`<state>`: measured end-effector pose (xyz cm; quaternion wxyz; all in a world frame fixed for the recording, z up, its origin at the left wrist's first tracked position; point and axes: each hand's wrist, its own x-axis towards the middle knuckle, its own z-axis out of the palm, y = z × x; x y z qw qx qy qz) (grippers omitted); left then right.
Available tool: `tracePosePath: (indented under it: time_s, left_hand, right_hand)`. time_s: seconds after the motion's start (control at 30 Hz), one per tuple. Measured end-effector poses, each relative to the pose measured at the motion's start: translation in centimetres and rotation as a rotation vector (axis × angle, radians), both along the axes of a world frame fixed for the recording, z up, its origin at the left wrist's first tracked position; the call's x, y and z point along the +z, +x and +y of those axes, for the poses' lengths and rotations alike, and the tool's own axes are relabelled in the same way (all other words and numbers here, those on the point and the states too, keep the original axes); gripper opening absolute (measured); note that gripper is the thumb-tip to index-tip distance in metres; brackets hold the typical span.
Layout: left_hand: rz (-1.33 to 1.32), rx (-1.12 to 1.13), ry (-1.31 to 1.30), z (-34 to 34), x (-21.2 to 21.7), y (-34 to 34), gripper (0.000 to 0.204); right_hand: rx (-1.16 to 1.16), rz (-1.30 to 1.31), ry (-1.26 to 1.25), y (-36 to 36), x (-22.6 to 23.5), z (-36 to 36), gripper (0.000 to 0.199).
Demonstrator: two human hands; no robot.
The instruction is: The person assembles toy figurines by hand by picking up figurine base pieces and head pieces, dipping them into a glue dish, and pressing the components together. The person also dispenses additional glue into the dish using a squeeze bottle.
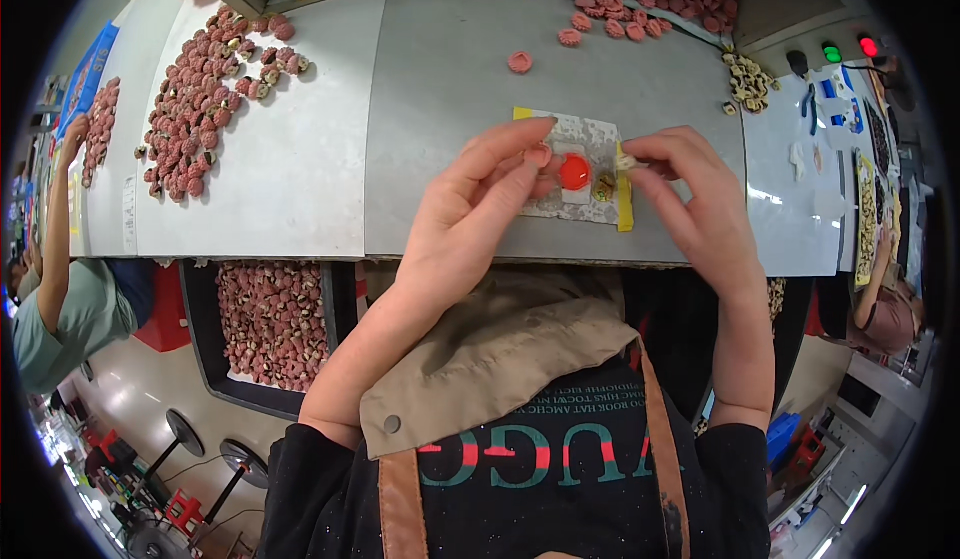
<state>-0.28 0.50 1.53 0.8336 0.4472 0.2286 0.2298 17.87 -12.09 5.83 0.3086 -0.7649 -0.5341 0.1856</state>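
Observation:
My left hand [468, 199] is closed in a pinch on a small round pink textured shell [539, 154], held over the left part of a speckled pale board. My right hand [695, 184] pinches a small cream-coloured piece [626, 162] at the board's right side. Between the hands, a round bright red patch [575, 172] shows on the board [585, 127]. Beside it lies a small brownish-yellow spot [603, 188]. Yellow tape [625, 204] runs along the board's right edge. Fingers partly cover both held pieces.
A heap of pink and dark pieces [190, 124] spreads over the table's left. Loose pink shells [519, 62] lie toward the back below a filled shelf. Cream-and-black pieces [750, 84] sit at the back right. A black bin [205, 309] of pieces stands below the table's front edge. Other people work at both sides.

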Motion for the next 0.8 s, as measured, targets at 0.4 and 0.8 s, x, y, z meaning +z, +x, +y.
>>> tracePosePath:
  time_s: [0.4, 0.8]
  left_hand:
    - [0.016, -0.045, -0.091, 0.7, -0.7, -0.2, 0.039]
    - [-0.100, -0.077, -0.326, 1.7, -0.7, -0.3, 0.035]
  right_hand:
    - [0.179, -0.254, 0.128, -2.0, -2.3, 2.0, 0.016]
    - [-0.016, 0.268, 0.154, -2.3, -1.7, 1.3, 0.016]
